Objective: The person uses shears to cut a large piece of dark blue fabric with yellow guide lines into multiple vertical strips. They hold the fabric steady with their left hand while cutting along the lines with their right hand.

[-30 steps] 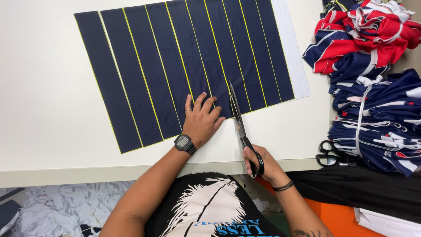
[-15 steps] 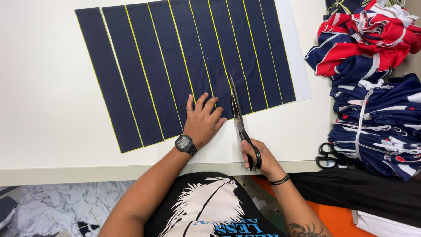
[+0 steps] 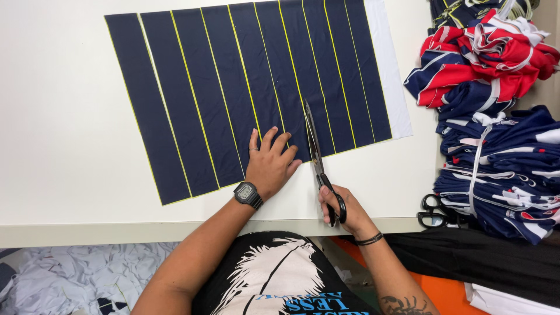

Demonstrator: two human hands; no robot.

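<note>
Our left hand (image 3: pixel 269 165) presses flat, fingers spread, on the navy fabric (image 3: pixel 233 87); at its three o'clock our right hand (image 3: pixel 340 209) grips scissors (image 3: pixel 318 163) (blades nearly closed).

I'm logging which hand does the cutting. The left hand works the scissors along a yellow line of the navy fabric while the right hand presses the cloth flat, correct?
Not quite: the hands are swapped. In the head view the right hand works the scissors along a yellow line of the navy fabric, while the left hand presses the cloth flat.
</note>
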